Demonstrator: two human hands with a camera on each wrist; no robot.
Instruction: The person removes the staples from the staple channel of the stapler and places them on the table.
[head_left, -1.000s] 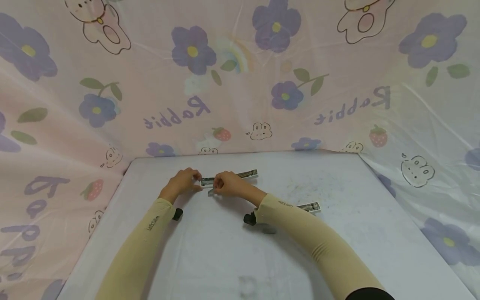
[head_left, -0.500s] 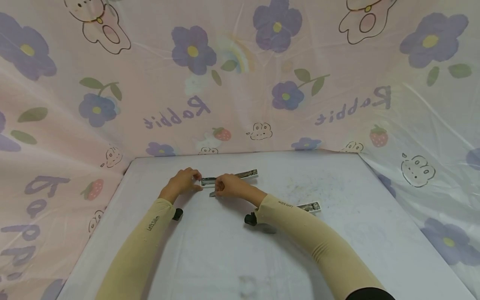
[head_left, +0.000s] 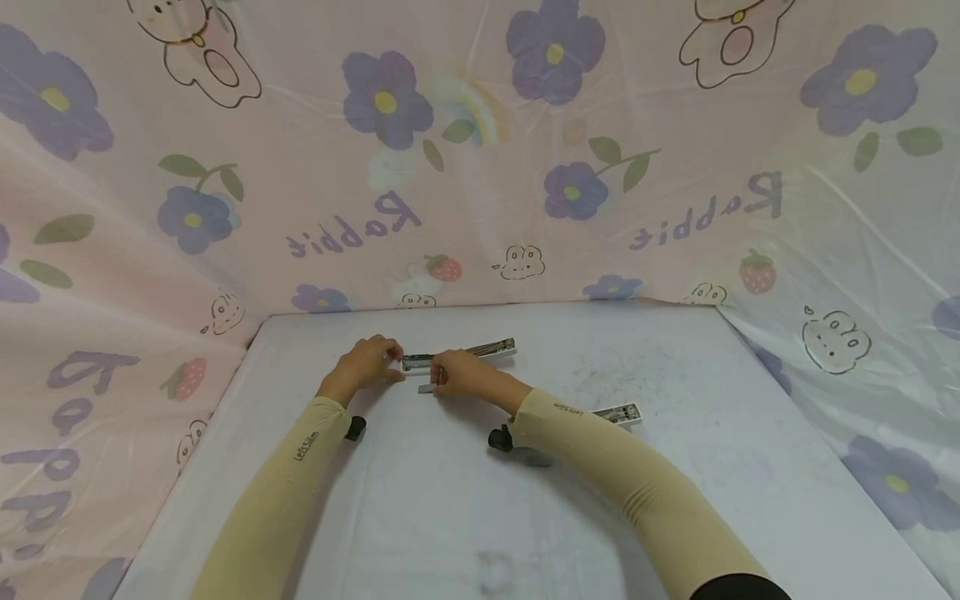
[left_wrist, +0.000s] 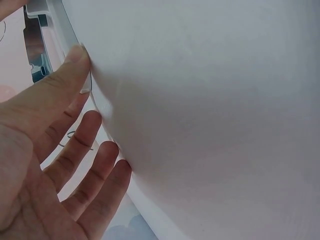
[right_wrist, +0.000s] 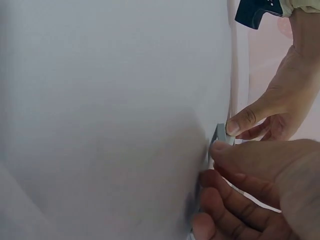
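Note:
An opened stapler (head_left: 495,348) with a pale body and a metal channel lies near the far edge of the white table. My left hand (head_left: 367,364) holds its left end between thumb and fingers; in the left wrist view the thumb (left_wrist: 70,67) presses on the pale side. Just in front of the stapler, my right hand (head_left: 463,372) pinches a small grey staple strip (head_left: 426,388), which also shows in the right wrist view as a grey end (right_wrist: 219,132) beyond the thumb. The right hand hides the stapler's middle and most of the strip.
A second pale stapler (head_left: 621,414) lies to the right, partly behind my right sleeve (head_left: 600,450). Below that forearm rests another grey strip (head_left: 537,460). The table (head_left: 420,517) ends at a printed curtain (head_left: 480,208) at the back and sides.
My right hand has shifted slightly right with the staple strip, and its fingers have turned a little. The left hand and the stapler stay in place.

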